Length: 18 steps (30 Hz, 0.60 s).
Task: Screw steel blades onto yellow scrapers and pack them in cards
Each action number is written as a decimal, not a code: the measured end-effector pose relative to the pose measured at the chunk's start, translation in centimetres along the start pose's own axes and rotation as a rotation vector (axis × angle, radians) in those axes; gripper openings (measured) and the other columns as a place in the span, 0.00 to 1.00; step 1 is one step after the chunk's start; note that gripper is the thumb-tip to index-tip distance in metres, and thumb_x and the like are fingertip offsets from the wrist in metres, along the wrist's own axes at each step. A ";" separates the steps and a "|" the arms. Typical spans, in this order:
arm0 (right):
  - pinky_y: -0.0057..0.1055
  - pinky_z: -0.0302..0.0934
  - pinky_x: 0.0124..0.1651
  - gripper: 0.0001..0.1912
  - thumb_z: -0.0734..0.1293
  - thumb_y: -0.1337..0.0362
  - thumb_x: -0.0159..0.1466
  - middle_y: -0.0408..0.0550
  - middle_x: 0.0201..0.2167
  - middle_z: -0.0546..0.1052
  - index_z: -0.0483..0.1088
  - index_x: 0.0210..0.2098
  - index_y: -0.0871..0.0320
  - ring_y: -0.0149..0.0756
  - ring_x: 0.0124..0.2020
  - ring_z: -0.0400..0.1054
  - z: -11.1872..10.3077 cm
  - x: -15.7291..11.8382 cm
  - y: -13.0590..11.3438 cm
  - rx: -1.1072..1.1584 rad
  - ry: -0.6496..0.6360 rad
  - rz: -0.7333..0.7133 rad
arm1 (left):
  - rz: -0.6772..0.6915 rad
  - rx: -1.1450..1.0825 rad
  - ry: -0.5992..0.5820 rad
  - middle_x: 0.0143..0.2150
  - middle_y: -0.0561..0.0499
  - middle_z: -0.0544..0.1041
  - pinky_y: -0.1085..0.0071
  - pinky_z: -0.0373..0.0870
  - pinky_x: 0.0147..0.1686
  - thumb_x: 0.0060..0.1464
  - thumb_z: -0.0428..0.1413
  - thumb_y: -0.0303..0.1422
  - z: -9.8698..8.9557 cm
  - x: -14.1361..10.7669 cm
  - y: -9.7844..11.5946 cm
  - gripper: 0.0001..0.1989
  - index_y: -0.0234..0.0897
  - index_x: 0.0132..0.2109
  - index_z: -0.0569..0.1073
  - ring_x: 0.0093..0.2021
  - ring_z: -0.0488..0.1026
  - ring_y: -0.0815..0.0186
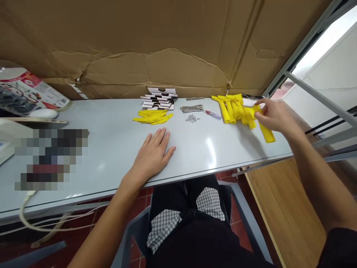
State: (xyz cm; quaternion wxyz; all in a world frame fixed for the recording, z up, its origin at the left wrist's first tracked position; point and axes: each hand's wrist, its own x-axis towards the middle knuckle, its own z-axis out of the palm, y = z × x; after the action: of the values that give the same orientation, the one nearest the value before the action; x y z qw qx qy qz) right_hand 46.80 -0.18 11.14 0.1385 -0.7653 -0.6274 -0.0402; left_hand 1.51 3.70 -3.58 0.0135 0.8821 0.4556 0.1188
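Observation:
My right hand point(275, 116) reaches to the right side of the grey table point(111, 149) and pinches one yellow tube-shaped piece point(266, 132) at the edge of a pile of yellow tubes point(234, 108). My left hand point(153, 152) lies flat and open on the table near its front edge, holding nothing. Farther back lie a small heap of flat yellow strips point(153, 117), a stack of white and dark cards point(159, 99), a cluster of tiny metal parts point(192, 118), thin metal strips point(190, 108) and a small screwdriver point(212, 114).
A creased cardboard sheet point(156, 48) stands behind the table. A printed bag point(25, 93) and a blurred patch sit at the left. White cables point(50, 223) hang below the front edge. A metal frame point(320, 96) and wooden board point(287, 208) are at right.

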 end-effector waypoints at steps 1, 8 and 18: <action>0.44 0.58 0.41 0.18 0.70 0.65 0.68 0.54 0.34 0.82 0.81 0.56 0.62 0.35 0.33 0.69 -0.5 0.4 1.2 -0.003 0.047 0.045 | -0.003 -0.002 -0.001 0.82 0.27 0.59 0.40 0.51 0.79 0.76 0.41 0.47 0.0 0.0 0.0 0.37 0.23 0.77 0.64 0.82 0.55 0.40; 0.47 0.55 0.39 0.20 0.70 0.63 0.70 0.53 0.33 0.82 0.80 0.57 0.67 0.33 0.34 0.70 -0.8 0.5 2.6 0.024 0.118 0.080 | 0.022 -0.033 0.047 0.79 0.26 0.63 0.37 0.56 0.77 0.76 0.44 0.45 -0.1 -0.2 -0.3 0.33 0.25 0.74 0.67 0.80 0.59 0.36; 0.36 0.57 0.37 0.20 0.66 0.65 0.65 0.43 0.29 0.76 0.76 0.56 0.57 0.38 0.29 0.68 4.7 -3.7 -15.7 0.360 -0.157 -0.537 | 0.180 -0.037 0.330 0.78 0.41 0.69 0.41 0.62 0.74 0.74 0.55 0.37 -5.6 2.0 4.4 0.26 0.44 0.75 0.67 0.79 0.61 0.45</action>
State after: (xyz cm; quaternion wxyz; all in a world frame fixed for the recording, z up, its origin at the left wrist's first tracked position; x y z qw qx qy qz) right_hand 30.21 0.29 8.33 0.2073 -0.5367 -0.8123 0.0955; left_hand 4.90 2.26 2.84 -0.0560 0.8874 0.3687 0.2710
